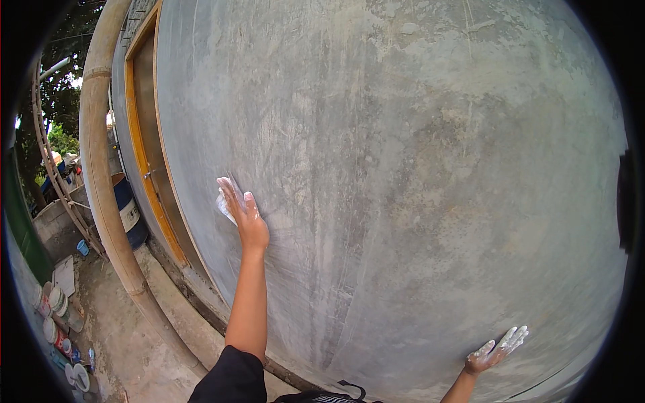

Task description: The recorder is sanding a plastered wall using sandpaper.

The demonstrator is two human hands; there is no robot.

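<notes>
My left hand (243, 213), its fingers dusted white, is raised against a grey plastered wall (403, 168). It holds a whitish thin sheet (226, 207) flat between palm and wall; the sheet looks like sandpaper, but most of it is covered by the fingers. Lower down and far to the right, my right hand (496, 350) rests with spread fingers on or close to the same wall. White powder coats those fingers, and nothing is in them. Pale streaks and rough, patchy areas mark the plaster between my hands.
A thick bamboo pole (101, 154) stands left, before a door with an orange frame (140, 144). Behind the pole is a blue and white drum (129, 211). Several buckets (60, 302) line the lower left edge of the concrete floor (127, 329), beside a small blue cup (82, 247).
</notes>
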